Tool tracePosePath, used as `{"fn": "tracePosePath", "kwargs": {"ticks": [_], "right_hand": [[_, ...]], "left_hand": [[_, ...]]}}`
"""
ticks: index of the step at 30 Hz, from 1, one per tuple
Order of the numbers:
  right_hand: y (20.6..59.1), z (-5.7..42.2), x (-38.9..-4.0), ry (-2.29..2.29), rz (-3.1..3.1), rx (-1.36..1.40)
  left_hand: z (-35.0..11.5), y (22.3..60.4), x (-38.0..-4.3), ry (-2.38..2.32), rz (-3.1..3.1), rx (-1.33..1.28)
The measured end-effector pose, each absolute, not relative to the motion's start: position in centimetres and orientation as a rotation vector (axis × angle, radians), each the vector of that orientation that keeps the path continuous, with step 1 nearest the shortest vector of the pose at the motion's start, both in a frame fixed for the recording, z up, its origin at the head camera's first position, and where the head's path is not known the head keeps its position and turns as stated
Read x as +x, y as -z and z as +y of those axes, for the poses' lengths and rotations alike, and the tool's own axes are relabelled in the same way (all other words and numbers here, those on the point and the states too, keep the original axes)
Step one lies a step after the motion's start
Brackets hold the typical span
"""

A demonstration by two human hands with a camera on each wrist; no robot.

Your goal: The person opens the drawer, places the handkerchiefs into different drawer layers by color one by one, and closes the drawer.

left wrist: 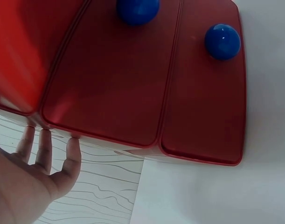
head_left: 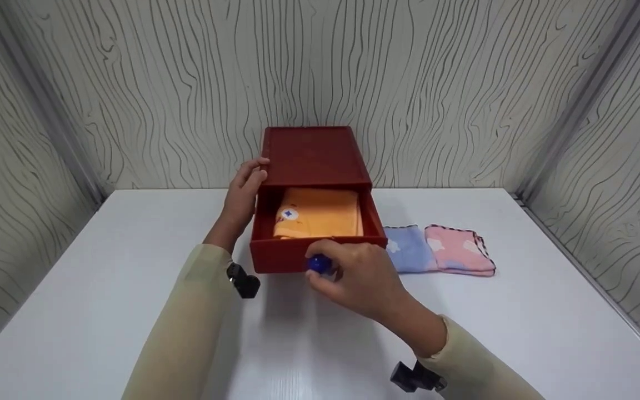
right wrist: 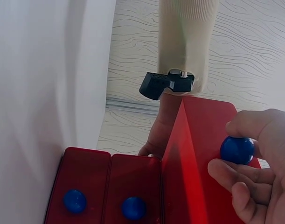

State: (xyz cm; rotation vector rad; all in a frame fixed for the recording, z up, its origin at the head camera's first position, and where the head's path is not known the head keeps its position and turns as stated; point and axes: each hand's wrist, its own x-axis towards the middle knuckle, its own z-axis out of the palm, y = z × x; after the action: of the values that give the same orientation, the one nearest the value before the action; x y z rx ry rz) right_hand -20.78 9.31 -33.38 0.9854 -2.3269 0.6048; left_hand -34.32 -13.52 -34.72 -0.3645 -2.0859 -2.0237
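Observation:
A red drawer cabinet [head_left: 315,155] stands against the back wall with its top drawer [head_left: 279,257] pulled out. Inside that drawer lies a folded orange cloth [head_left: 323,214] with a small white-and-blue mark. My right hand [head_left: 361,275] pinches the drawer's round blue knob [head_left: 319,263] between thumb and fingers, also plain in the right wrist view. Against the cabinet's left side rests my left hand [head_left: 241,197]; its fingers lie along the side wall near the upper front edge. Two lower drawers, each with a blue knob [left wrist: 222,42], are closed in the left wrist view.
Right of the cabinet, a folded blue cloth [head_left: 410,251] and a folded pink cloth [head_left: 458,250] lie side by side on the white table [head_left: 520,333]. Part of the blue cloth is hidden behind the drawer and right hand. Wood-grain panels [head_left: 186,94] enclose the back and sides.

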Motion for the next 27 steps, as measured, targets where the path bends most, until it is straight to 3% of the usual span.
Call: {"fn": "tracePosePath", "kwargs": {"ticks": [27], "right_hand": [[33.3, 9.2, -22.9, -0.657, -2.355, 0.922]], "left_hand": [[-13.8, 34.6, -34.2, 2.09, -2.106, -0.329]]}}
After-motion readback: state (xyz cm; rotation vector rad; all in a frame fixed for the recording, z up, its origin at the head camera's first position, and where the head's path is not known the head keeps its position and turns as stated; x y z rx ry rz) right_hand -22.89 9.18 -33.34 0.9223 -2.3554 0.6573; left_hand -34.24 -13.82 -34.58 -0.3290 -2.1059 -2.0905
